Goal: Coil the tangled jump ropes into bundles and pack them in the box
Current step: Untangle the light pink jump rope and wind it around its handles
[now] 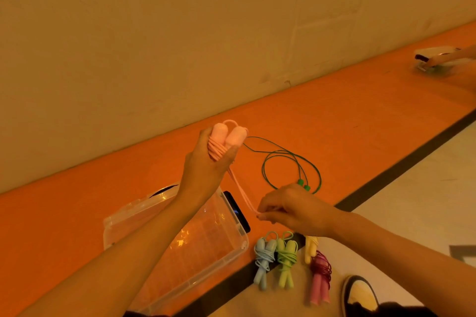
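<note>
1. Box (136, 204), at 7 o'clock: no bundle inside that I can see.
2. Left hand (203, 167), above it at 12, fingers curled round the pink rope's (235, 137) handles and wraps.
3. Right hand (293, 207), at 4 from the left, pinches its slack end; I'd keep it taut, wrapping snugly.

Six jump ropes (233, 139) (300, 182) (264, 257) (286, 257) (310, 247) (319, 275), one clear box (121, 216), one shoe (360, 293).

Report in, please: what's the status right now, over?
Left hand grips pink rope by handles, right hand pinches its tail. Box holds nothing; four bundles wait beside it. Green rope lies loose beyond.
</note>
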A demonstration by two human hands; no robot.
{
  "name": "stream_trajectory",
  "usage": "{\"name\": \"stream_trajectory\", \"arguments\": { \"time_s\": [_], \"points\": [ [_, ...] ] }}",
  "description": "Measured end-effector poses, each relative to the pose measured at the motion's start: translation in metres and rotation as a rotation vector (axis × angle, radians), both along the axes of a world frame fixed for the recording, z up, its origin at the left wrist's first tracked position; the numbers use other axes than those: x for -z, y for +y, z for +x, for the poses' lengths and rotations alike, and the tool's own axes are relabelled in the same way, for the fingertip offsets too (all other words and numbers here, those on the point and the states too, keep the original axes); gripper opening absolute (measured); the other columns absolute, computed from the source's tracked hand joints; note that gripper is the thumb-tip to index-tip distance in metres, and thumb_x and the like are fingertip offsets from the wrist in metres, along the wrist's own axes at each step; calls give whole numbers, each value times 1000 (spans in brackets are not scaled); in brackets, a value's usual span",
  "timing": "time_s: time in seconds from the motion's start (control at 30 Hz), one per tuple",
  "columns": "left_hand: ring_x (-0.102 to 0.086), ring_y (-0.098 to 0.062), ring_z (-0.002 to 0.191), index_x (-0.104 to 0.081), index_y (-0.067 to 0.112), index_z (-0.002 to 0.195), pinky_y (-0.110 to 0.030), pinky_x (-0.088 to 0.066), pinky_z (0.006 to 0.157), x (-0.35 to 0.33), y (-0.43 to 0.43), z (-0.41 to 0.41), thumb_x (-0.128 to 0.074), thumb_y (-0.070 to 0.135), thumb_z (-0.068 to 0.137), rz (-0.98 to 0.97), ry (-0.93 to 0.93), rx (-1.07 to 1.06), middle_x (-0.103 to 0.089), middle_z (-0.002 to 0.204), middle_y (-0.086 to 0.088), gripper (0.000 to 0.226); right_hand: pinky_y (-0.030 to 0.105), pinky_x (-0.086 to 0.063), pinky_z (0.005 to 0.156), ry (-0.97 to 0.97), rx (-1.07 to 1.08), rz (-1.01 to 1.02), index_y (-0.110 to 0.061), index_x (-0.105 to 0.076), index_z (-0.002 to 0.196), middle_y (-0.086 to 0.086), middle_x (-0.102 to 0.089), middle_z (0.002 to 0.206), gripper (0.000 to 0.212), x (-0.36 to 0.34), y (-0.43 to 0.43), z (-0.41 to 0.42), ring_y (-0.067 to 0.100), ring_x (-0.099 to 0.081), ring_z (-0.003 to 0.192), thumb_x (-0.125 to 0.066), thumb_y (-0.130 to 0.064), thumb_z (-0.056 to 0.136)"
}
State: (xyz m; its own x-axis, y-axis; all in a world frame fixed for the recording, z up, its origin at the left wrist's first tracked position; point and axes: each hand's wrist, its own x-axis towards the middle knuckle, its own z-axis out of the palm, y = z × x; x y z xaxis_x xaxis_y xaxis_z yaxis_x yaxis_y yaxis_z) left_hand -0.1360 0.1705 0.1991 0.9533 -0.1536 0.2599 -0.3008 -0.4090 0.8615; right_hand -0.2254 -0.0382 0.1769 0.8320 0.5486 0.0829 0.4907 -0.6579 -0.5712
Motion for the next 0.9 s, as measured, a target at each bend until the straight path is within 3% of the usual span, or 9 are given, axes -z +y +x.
{"name": "stream_trajectory", "arguments": {
  "time_s": [0.2,0.37,0.5,0.63,0.73,0.9],
  "points": [
    [-65,-4,78,-42,38,133,-28,-52,59,10,8,8,-58,62,87,305,53,86,-67,98,14,54,21,-40,73,-253,-8,40,-17,-71,93,-9,-68,85,17,-31,-4,4,2,-57,76,-61,-30,97],
    [-66,-13,64,-35,34,141,-36,-53,54,16,1,1,-27,67,90,521,22,286,-67,78,4,62,33,-44,68,-356,44,63,-15,-70,93,-7,-65,84,30,-47,-8,11,10,-58,75,-52,-38,99],
    [-63,-15,57,-23,46,136,-35,-48,49,16,-6,-9,-15,83,83,630,-42,482,-68,75,-1,65,21,-38,66,-422,153,66,-16,-68,88,-8,-64,81,32,-59,-23,22,5,-55,71,-55,-45,94],
    [-51,-9,56,-25,43,140,-28,-32,48,4,-22,-29,-47,78,84,802,-69,548,-55,68,3,70,13,-33,57,-348,223,112,-14,-68,83,-10,-59,74,26,-64,-38,28,10,-53,67,-72,-40,86],
    [-43,-10,56,-30,34,140,-29,-23,48,5,-35,-45,-48,74,87,885,-179,611,-54,68,0,69,15,-32,53,-267,224,114,-15,-67,80,-3,-61,70,29,-59,-40,28,12,-54,65,-70,-44,81],
    [-43,-8,56,-33,31,133,-28,-23,48,2,-37,-52,-52,62,92,779,-94,648,-51,67,1,55,21,-25,49,-78,310,228,-10,-62,74,3,-47,56,36,-55,-49,28,5,-38,52,-72,-45,78]
  ]
}}
